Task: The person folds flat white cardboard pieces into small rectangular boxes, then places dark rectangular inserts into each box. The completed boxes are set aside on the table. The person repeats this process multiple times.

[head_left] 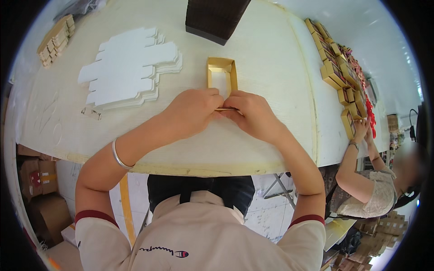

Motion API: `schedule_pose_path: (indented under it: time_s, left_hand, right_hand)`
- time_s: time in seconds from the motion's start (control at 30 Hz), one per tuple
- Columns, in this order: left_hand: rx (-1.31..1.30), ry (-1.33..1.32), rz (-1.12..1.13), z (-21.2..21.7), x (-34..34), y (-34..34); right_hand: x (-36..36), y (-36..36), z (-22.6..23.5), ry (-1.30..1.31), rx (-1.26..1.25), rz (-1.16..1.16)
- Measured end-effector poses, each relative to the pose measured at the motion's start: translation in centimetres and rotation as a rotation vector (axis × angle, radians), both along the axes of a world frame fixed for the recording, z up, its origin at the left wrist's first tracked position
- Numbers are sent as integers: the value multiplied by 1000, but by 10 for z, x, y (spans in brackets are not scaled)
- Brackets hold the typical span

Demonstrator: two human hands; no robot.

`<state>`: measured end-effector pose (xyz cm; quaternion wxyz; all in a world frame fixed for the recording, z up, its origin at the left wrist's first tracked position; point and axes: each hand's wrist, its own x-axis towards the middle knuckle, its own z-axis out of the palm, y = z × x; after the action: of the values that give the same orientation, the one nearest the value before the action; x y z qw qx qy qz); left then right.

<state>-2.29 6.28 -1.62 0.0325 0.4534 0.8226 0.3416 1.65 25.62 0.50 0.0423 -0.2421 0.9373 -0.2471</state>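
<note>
Left grip [196,109] and right grip [251,112] pinch the gold box [233,77] by its near edge; likely light, bendy, best held there.

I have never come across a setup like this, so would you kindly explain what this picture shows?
There is no machine here: a person works with bare hands. The single picture comes from a wide camera on their head, looking down, so straight edges look bent. On the pale table lie flat white cutouts to the left, a dark block beyond, and small gold boxes to the right, near a co-worker. The left hand and right hand both grip the near end of an open gold box.
</note>
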Motion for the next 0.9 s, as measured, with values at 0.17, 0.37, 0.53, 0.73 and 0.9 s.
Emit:
schedule_pose_path:
  time_s: [0.17,0.37,0.53,0.73,0.9]
  left_hand:
    - [-82,34,-19,10,1,-5]
    - [-79,19,-45,2,3,-2]
    - [-70,12,-30,4,6,-5]
    - [-6,23,-44,4,5,-4]
    - [-8,36,-38,0,3,-4]
  right_hand:
    - [-36,26,38,-573,-223,168]
    - [-80,19,15,174,152,-97]
    - [-99,-23,32,-100,542,-147]
    - [-91,-30,24,15,594,-170]
    - [-95,-30,23,-46,652,-87]
